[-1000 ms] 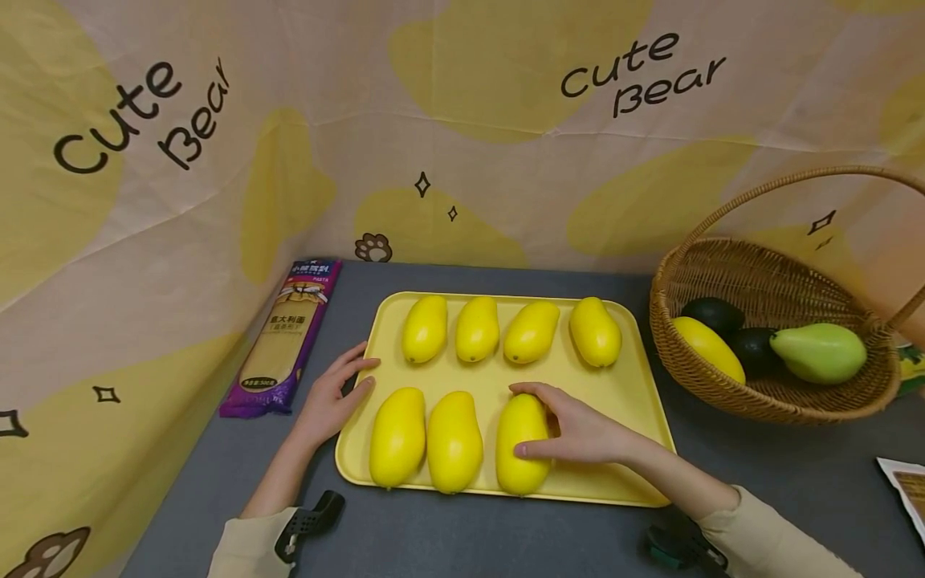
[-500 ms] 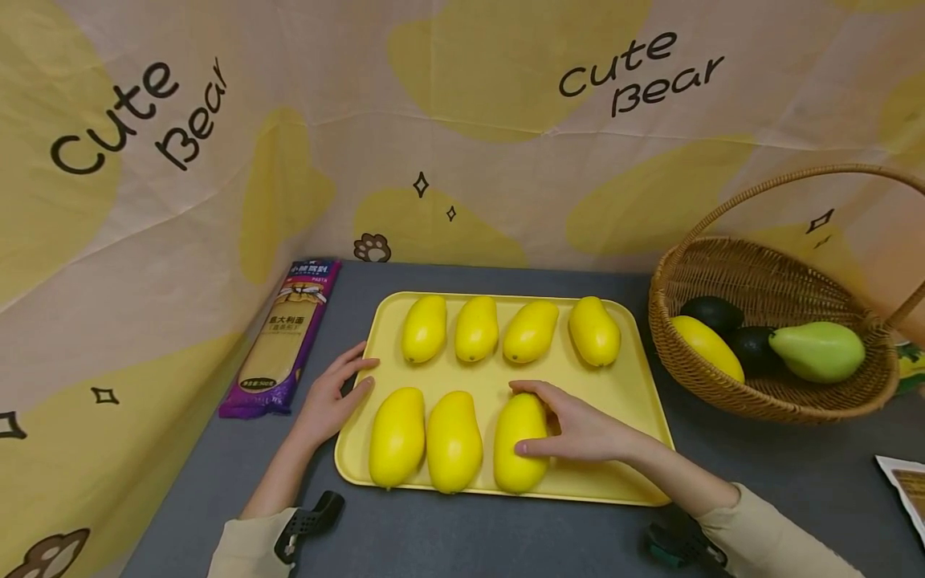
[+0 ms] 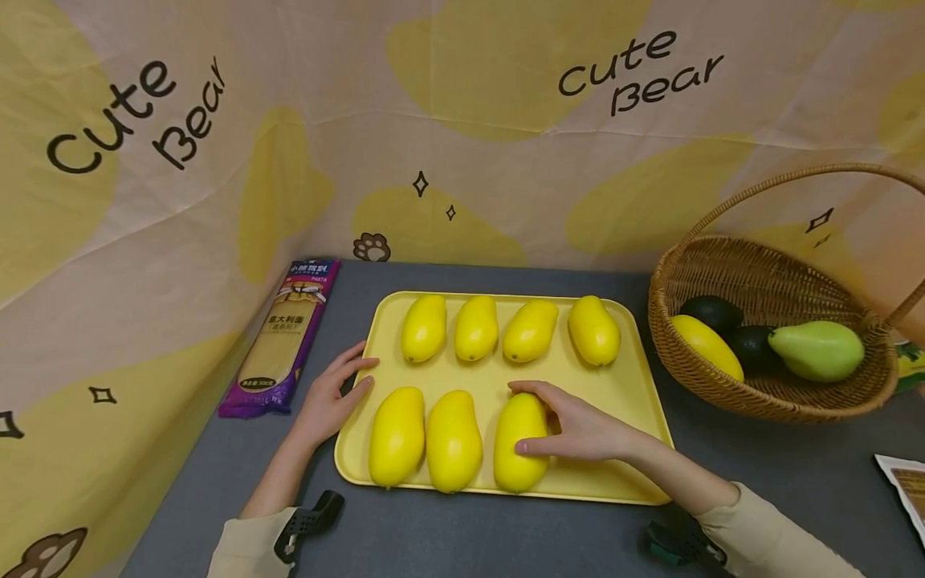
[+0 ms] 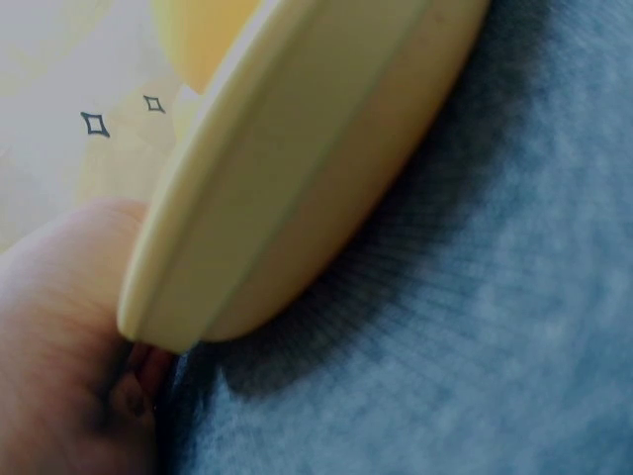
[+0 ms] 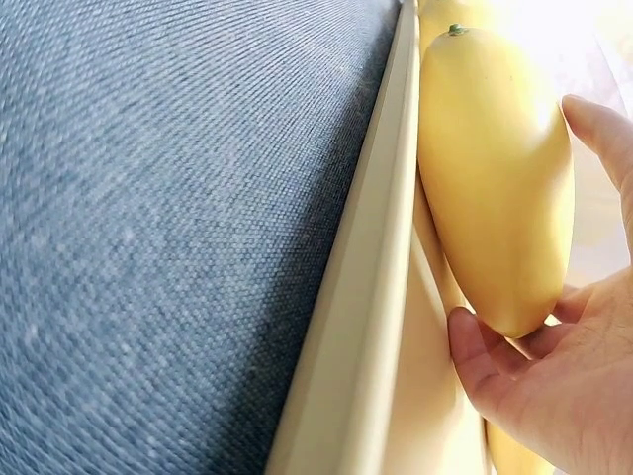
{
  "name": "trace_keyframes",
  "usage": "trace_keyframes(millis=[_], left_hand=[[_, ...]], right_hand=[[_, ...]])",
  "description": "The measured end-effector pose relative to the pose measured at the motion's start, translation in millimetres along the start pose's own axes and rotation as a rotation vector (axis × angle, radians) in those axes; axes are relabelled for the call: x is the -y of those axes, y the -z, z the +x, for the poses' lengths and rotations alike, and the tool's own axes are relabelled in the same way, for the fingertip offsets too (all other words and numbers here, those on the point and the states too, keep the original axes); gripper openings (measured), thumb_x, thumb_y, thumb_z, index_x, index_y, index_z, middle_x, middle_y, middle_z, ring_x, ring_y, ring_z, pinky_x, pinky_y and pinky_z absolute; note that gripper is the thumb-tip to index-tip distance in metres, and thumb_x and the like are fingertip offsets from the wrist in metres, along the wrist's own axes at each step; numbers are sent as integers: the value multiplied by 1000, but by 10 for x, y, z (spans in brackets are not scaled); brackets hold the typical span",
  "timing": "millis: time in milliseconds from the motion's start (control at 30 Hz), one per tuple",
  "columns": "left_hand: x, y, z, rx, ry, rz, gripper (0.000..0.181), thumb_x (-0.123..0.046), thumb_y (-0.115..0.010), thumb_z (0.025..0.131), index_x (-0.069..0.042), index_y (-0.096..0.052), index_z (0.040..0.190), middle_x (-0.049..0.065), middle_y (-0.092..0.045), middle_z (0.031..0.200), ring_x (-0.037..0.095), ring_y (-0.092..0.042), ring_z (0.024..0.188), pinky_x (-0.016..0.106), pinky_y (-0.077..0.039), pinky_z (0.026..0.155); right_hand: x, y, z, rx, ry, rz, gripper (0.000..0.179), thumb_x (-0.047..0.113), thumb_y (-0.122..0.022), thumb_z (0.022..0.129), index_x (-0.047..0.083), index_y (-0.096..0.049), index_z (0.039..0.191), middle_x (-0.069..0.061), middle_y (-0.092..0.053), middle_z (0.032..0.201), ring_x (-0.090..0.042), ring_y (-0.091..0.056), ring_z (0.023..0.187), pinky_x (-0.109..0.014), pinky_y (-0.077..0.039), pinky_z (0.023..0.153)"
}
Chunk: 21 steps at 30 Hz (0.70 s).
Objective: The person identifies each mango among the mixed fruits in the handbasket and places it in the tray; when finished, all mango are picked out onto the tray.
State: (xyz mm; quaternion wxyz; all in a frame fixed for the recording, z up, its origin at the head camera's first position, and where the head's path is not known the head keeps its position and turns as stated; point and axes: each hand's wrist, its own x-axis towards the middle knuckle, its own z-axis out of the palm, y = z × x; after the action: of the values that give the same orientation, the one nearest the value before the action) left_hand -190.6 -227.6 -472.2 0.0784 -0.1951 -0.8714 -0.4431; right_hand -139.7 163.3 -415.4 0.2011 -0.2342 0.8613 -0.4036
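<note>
My right hand (image 3: 574, 425) grips a yellow mango (image 3: 515, 461) from its right side, thumb towards the near end and fingers over the far end. This mango lies at the front of a yellow tray (image 3: 600, 482). In the right wrist view, the same mango (image 5: 495, 178) shows between spread thumb and fingers. My left hand (image 3: 332, 405) holds the tray's left rim, with fingertips and thumb over the edge; in the left wrist view, other fingers show below the rim. Two more mangoes, one on the left (image 3: 397, 437) and one beside it (image 3: 454, 441), lie in the front row.
Several mangoes (image 3: 530, 331) form the tray's back row. A wicker basket (image 3: 766, 401) at right holds a green pear (image 3: 820, 352), two dark avocados (image 3: 711, 315) and a yellow fruit (image 3: 708, 347). A purple pasta packet (image 3: 282, 337) lies left. A patterned cloth (image 3: 462, 128) hangs behind.
The mango under my right hand has shifted very slightly left since a second ago. My left hand and the tray stay in place.
</note>
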Motion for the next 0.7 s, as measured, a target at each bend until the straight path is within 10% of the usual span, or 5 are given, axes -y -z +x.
trace_keyframes(millis=[167,467,700], left_hand=[[0,-4,12,0,-12,7,29,-8,-62,96,-2,-64,124,17,-43,148,38,-41,134,56,-33,105],[25,-9,-8,-2,5,19,30,-12,-60,97,-4,-64,126,15,-42,149,37,-39,135,55,-34,104],[30,-19,-13,-3,3,23,29,-11,-59,98,-4,-64,125,15,-42,149,39,-38,135,59,-33,104]], right_hand=[[26,61,-26,-86,59,15,76,39,-76,85,10,-41,145,-8,-44,143,-25,-44,125,-45,-43,99],[232,689,-288,-398,240,-44,13,9,-66,93,15,-69,104,1,-67,105,-12,-62,98,-28,-54,80],[370,1401,-628,-407,104,-292,12,15,-64,95,22,-70,103,6,-68,98,-7,-61,87,-20,-50,72]])
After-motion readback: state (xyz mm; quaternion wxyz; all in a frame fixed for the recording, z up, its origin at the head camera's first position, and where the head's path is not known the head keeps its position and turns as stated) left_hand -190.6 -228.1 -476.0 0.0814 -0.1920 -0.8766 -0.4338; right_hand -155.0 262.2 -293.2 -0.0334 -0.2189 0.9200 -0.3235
